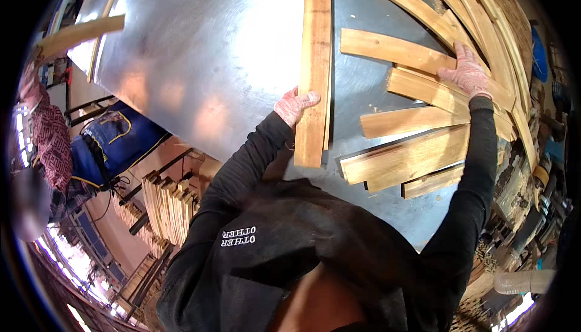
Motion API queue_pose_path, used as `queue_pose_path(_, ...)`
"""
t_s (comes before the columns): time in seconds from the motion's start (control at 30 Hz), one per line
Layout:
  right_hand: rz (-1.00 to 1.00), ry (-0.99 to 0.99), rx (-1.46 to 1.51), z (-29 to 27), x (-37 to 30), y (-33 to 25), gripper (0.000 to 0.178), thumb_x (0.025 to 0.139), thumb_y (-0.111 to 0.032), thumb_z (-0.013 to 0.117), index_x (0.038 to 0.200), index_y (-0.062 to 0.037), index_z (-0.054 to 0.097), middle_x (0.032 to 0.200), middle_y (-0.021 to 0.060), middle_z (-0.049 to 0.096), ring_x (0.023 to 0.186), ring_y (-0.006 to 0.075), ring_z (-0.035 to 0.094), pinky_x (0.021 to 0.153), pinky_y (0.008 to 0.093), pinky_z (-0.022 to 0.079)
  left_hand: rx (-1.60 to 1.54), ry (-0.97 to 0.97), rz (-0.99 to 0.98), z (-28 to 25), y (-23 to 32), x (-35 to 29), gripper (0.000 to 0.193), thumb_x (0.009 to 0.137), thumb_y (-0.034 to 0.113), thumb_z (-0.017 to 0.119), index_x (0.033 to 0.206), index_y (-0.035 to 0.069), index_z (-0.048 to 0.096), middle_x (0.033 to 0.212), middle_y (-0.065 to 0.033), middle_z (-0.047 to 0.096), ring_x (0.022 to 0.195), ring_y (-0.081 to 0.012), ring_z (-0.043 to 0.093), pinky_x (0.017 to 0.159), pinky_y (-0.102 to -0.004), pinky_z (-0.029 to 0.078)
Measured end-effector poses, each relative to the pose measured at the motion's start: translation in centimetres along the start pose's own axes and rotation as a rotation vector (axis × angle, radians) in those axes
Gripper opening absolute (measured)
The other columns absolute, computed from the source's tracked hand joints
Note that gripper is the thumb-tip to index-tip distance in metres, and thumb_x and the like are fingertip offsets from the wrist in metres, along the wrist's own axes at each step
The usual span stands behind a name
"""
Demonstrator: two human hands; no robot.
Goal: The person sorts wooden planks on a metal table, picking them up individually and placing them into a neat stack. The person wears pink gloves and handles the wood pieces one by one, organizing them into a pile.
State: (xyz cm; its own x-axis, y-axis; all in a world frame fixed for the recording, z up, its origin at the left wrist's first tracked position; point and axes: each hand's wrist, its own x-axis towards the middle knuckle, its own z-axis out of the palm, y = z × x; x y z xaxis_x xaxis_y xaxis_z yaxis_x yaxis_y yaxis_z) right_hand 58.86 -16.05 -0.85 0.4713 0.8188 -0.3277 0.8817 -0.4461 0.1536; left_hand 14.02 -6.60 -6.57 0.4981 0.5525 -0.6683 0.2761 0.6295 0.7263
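Note:
A long wooden board [313,66] runs lengthwise over the metal tabletop [200,48], with the edge of another piece showing along its right side. My left hand [292,107], in a pale reddish work glove, grips the board's left edge, its thumb laid across the top face. On the right, several shorter boards lie fanned out and partly overlapping. My right hand [469,77], gloved alike, rests on them with fingers spread, by the right end of one light board [393,49]. Below that hand lies a wider board [417,156].
More long strips [484,23] lie along the table's right edge. At far left, a co-worker in a blue apron [115,141] holds a wooden piece [85,32]. Stacked slats [169,205] stand at lower left. A clear hose [523,282] is at lower right.

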Motion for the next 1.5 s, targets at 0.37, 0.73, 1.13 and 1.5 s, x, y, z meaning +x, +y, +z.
queue_pose_path(0.37, -0.281, -0.363, 0.375, 0.4, -7.0, -9.0, 0.102, 0.069, -0.042, 0.082, 0.149, -0.0083, 0.030, 0.130, 0.0249, 0.056, 0.120, 0.0375, 0.055, 0.099, 0.0397, 0.045, 0.132, 0.030, 0.298, -7.5, 1.3, -1.1, 0.036, 0.092, 0.016, 0.063, 0.121, -0.004, 0.057, 0.110, -0.0135, 0.067, 0.107, -0.0209, 0.061, 0.099, -0.0313, 0.044)
queue_pose_path(0.73, 0.193, 0.051, 0.694, 3.0, -11.4, -28.9, 0.061, 0.090, -0.054, 0.056, 0.118, 0.0006, 0.061, 0.111, 0.0276, 0.064, 0.108, 0.0399, 0.061, 0.091, 0.0426, 0.049, 1.109, 0.462, 0.159, -9.5, 2.6, -5.3, 0.115, 0.070, 0.049, 0.080, 0.150, -0.003, 0.016, 0.143, -0.0332, 0.033, 0.135, -0.0456, 0.032, 0.113, -0.0464, 0.028)
queue_pose_path(1.13, 0.128, 0.071, 0.959, -3.4, -9.5, -36.9, 0.055, 0.093, -0.047, 0.055, 0.117, 0.0023, 0.060, 0.108, 0.0249, 0.065, 0.106, 0.0373, 0.061, 0.091, 0.0433, 0.047, -0.061, 0.069, 0.255, -18.9, -0.5, -6.9, 0.070, 0.089, 0.011, 0.066, 0.148, 0.001, 0.030, 0.114, -0.0091, 0.062, 0.097, -0.0153, 0.060, 0.086, -0.0280, 0.050)
queue_pose_path(1.5, -0.059, 0.162, 0.415, 1.4, -16.5, -44.8, 0.091, 0.084, -0.058, 0.059, 0.150, -0.0044, 0.025, 0.149, 0.0267, 0.032, 0.135, 0.0405, 0.036, 0.110, 0.0500, 0.031, -0.216, 0.032, 0.279, -23.1, -0.6, -6.8, 0.058, 0.080, 0.003, 0.075, 0.130, 0.000, 0.047, 0.110, -0.0106, 0.063, 0.096, -0.0218, 0.062, 0.087, -0.0317, 0.053)
